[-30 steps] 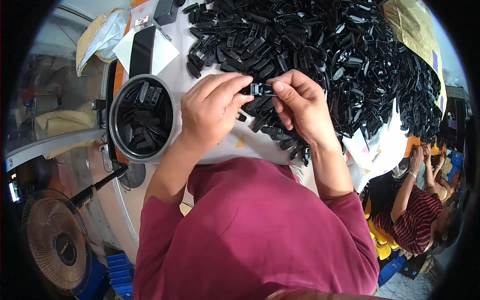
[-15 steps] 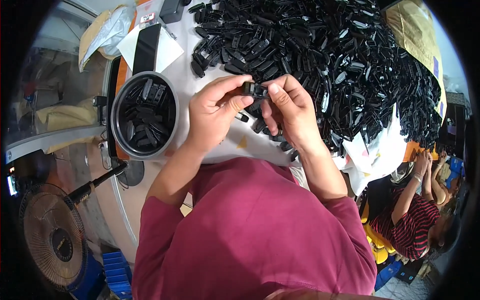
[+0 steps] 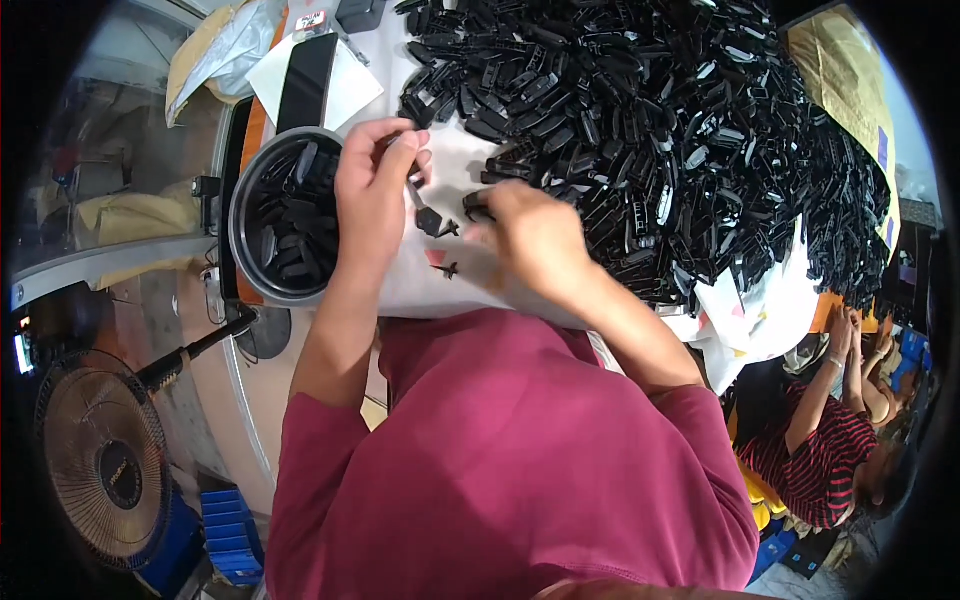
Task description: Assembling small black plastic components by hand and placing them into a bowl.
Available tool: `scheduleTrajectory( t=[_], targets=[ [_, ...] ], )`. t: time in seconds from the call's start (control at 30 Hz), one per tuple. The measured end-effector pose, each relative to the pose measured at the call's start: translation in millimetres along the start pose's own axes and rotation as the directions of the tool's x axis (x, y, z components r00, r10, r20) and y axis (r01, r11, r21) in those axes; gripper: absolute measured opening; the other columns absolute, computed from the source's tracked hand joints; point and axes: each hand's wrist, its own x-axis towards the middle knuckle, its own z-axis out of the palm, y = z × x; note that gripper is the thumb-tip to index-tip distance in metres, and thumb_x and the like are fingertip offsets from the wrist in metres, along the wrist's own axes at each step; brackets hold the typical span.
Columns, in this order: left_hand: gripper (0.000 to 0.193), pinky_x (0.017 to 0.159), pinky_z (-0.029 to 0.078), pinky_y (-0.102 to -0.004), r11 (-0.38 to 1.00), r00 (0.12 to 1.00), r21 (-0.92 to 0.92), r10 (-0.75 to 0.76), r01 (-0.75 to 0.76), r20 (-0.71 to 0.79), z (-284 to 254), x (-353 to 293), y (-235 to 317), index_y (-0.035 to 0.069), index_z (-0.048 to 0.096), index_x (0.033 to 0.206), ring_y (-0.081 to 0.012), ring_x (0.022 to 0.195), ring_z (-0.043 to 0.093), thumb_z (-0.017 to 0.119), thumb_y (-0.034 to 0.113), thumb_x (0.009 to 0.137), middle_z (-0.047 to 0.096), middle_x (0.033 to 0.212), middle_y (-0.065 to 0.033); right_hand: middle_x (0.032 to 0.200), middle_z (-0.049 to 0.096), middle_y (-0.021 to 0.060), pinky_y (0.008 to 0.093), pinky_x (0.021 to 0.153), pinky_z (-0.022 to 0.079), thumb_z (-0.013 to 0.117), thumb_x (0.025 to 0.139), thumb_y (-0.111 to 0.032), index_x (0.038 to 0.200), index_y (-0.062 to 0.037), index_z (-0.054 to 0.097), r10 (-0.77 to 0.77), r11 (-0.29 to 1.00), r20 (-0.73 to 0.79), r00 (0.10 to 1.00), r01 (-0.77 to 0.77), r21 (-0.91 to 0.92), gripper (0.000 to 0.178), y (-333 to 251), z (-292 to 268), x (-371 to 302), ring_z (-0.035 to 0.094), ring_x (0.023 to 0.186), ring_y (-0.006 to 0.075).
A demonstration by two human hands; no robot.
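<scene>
My left hand (image 3: 372,190) is closed beside the round tub, its thumb and fingers pinched on a small black plastic part that the fingers mostly hide. My right hand (image 3: 535,235) is smeared by motion at the near edge of the heap. Its fingertips are by a black plastic piece (image 3: 477,206); whether they grip it I cannot make out. Between the hands, a small dark angular part (image 3: 430,221) lies on the white sheet. Nearer to me is another tiny dark piece (image 3: 448,269). A big heap of long black plastic parts (image 3: 600,110) spreads over the table.
At the left stands a grey-rimmed tub (image 3: 238,225) holding similar black parts. Behind it a dark phone (image 3: 308,80) lies on white paper (image 3: 352,95). A white plastic bag (image 3: 780,310) hangs at the table's right edge. A person in a striped shirt (image 3: 825,440) sits far right.
My hands have parted from the black part they held together. The left moved left toward the tub, the right dropped slightly toward the sheet. Small dark parts now show between them.
</scene>
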Motion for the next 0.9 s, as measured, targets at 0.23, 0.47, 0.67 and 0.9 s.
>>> scheduleTrajectory(
  t=[0.23,0.47,0.67,0.9],
  targets=[
    [0.016,0.065,0.047,-0.0367,0.288,0.837,0.801,0.002,-0.524,0.547,3,-6,-37,0.005,0.063,0.086,-0.0299,0.071,0.059,0.062,0.016,0.075,0.061,0.083,-0.0135,0.071,0.053,0.0057,0.0296,0.054,0.047,0.058,0.064,-0.012,0.071,-0.0067,0.054,-0.050,0.917,0.080,0.996,0.077,-0.392,0.010,-7,20,-15,0.052,0.069,0.0214],
    [0.008,0.059,0.045,-0.0352,0.555,0.915,0.771,-0.041,-0.313,0.401,4,-11,-31,0.005,0.059,0.080,-0.0236,0.063,0.057,0.060,0.013,0.077,0.061,0.079,-0.0073,0.087,0.057,0.0114,0.0283,0.066,0.050,0.054,0.077,-0.001,0.102,-0.0008,0.057,0.261,0.902,-0.051,0.964,-0.224,0.370,0.025,2,-24,-16,0.057,0.079,0.0207],
    [0.008,0.047,0.033,-0.0176,0.963,0.905,0.037,-0.263,0.267,0.334,16,-26,6,0.003,0.056,0.082,-0.0031,0.052,0.042,0.050,0.006,0.086,0.053,0.067,0.0004,0.088,0.053,0.0068,0.0205,0.050,0.048,0.040,0.088,0.001,0.122,-0.0024,0.038,0.434,0.165,0.223,0.873,-0.320,0.933,0.034,-2,-49,1,0.056,0.061,0.0107],
    [0.021,0.053,0.039,-0.0180,0.976,0.904,-0.102,-0.136,0.192,0.405,24,-31,7,0.002,0.058,0.090,-0.0042,0.059,0.047,0.070,0.009,0.075,0.055,0.070,-0.0010,0.082,0.054,0.0034,0.0158,0.046,0.042,0.048,0.088,-0.002,0.105,-0.0007,0.054,0.375,0.440,0.080,0.924,-0.253,0.862,0.018,-12,-59,-3,0.052,0.059,0.0046]
  ],
)
